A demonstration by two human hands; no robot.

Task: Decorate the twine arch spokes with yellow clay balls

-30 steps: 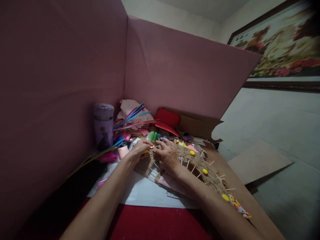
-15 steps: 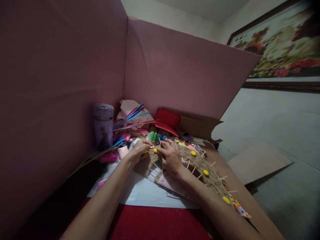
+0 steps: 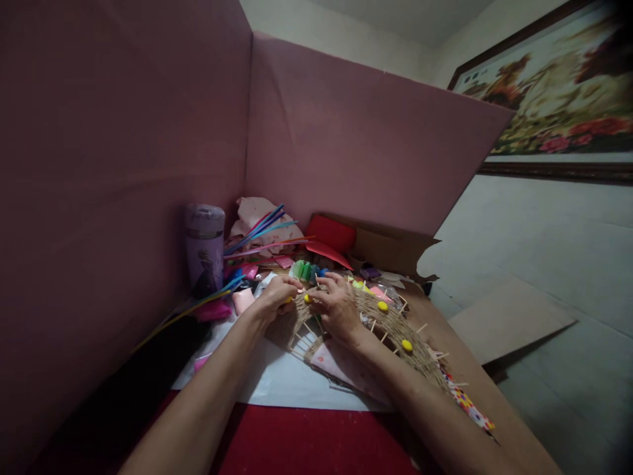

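A twine-wound arch (image 3: 428, 361) with short wooden sticks poking from both edges lies before me. Yellow clay dots, such as one yellow dot (image 3: 382, 306), sit along its band. At the arch's left end, my left hand (image 3: 277, 295) has its fingers pinched together on a small yellow clay piece (image 3: 288, 300), mostly covered by the fingers. My right hand (image 3: 339, 309) rests over the band with fingers spread, their tips beside another yellow dot (image 3: 307, 298). A flower-patterned strip (image 3: 469, 406) shows past the arch's right end.
White paper (image 3: 277, 382) lies under the arch on a red surface (image 3: 297, 439). A purple tumbler (image 3: 205, 247), pipe cleaners (image 3: 262, 227) and green-blue clay packs (image 3: 304, 270) stand or lie behind. Pink panels (image 3: 346, 145) rise at the left and back. Brown cardboard (image 3: 445, 316) lies at right.
The arch's right end has shifted slightly, so its lowest yellow dot is now behind my right forearm and more of the flowered strip shows. Both hands stay almost in place.
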